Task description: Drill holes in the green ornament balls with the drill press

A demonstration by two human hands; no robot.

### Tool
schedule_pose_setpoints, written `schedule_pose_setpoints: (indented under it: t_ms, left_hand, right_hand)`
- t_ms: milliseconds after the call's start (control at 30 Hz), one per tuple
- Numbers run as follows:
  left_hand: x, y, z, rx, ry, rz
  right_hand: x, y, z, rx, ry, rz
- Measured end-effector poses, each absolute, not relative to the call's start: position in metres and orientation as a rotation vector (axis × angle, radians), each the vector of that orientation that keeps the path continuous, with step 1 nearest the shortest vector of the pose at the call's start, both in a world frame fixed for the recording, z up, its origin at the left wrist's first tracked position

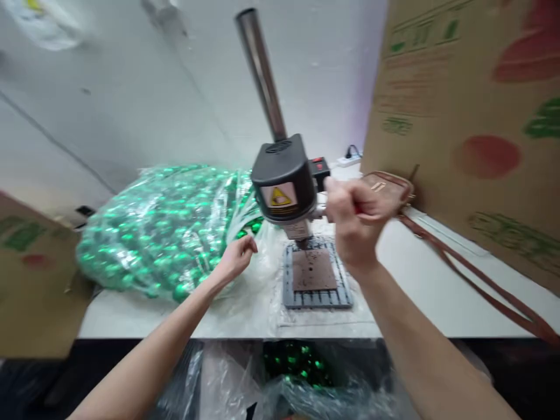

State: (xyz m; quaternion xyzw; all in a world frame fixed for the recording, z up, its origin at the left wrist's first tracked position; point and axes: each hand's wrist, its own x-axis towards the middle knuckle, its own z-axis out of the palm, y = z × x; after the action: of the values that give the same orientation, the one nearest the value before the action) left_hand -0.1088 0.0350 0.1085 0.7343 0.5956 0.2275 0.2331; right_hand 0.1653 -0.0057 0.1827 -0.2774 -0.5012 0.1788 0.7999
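Note:
A bench press [282, 175] with a black head, a yellow warning label and a tall metal post stands at mid-view. My right hand [352, 219] is wrapped around its lever handle, at the right of the head; a bit of red shows by the fingers. Below the press tip, a brown square plate [312, 277] with a small dark hole lies on a grey slotted base [317, 301]. My left hand [238, 256] is closed, fingers curled, beside the mouth of a clear bag [170, 227] full of shiny green balls. Whatever it may hold is too small to tell.
A large cardboard box [464, 116] rises at right, another box [35, 280] at left. On the white table [406, 286] lies a brown pouch [389, 189] with a long strap. Below the front edge, more green balls [300, 364] sit among clear plastic.

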Motion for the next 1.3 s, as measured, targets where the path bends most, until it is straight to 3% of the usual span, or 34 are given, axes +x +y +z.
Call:
schedule_pose_setpoints:
  t_ms: [133,333,533,1000,1300]
  left_hand:
    - [-0.129,0.082,0.097,2.116,1.936,0.640]
    - [-0.112,0.131,0.066,2.036,1.860,0.613]
    - [-0.113,0.148,0.065,1.870,1.726,0.788]
    - [-0.110,0.062,0.080,1.410,1.304,1.101]
    - [-0.049,0.023,0.033,1.264,1.096,0.909]
  right_hand:
    - [0.163,-0.002,0.178,-0.567,-0.985,0.357]
    - [0.162,-0.003,0.176,-0.564,-0.941,0.357]
    - [0.164,-0.004,0.176,-0.561,-0.982,0.345]
    - [0.160,-0.003,0.176,-0.548,-0.980,0.273]
    - [0.159,-0.002,0.178,-0.540,-0.982,0.274]
